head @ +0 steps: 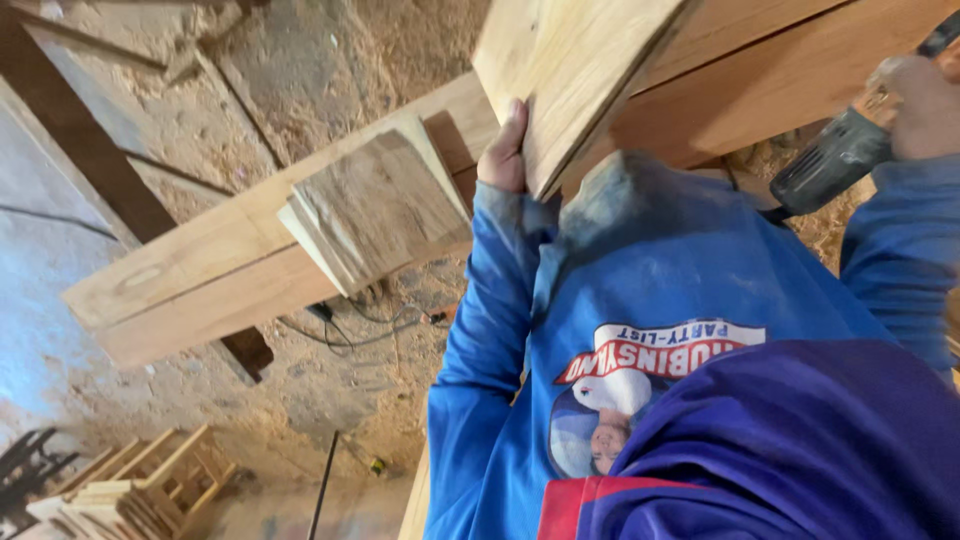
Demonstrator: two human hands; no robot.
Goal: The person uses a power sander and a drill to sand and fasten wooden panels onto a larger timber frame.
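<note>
A: State the hazards at this point.

B: The board (570,70) stands tilted on edge above the long beam (230,270), held by one hand only. Judgement: if the power tool (835,155) pushes against it, the board may twist or slide off the beam. The cut blocks (375,210), stacked on the beam just left of the board, could be knocked down to the sawdust floor (320,90). Loose cables (350,325) lie on the floor under the beam and may snag a foot.

A: Report the grip of each hand.

B: The left hand (503,150) is closed on the board's lower edge, thumb on the near face; the other fingers are hidden behind the wood. The right hand (915,105), to the right of the board, is wrapped narrow around the power tool's body. Whether a finger rests on the trigger cannot be told.

A: Location of the tool's working end?

B: Pointing toward the beam, apart from the board; the tip is hidden behind the blue sleeve (900,240).
</note>
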